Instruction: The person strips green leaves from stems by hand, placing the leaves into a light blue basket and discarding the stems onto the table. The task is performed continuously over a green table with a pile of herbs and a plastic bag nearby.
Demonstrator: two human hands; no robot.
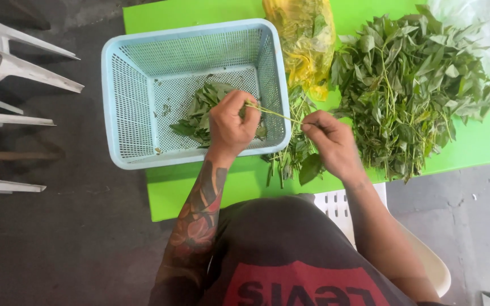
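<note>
A thin green stem [273,113] is stretched out flat over the right wall of the light blue basket [121,113]. It has no leaves along the middle. One end is over the inside of the basket and the other end sticks out past the wall. Picked green leaves [197,116] lie in a small loose heap on the basket's floor, near its right wall.

Left of the grip: basket wall [272,73] blocks. Ahead: yellow bag [304,39]. Right: big leaf heap [409,85] crowds worktop [199,11]. Beneath: stem pile [290,156]. Open worktop strip toward the body.
</note>
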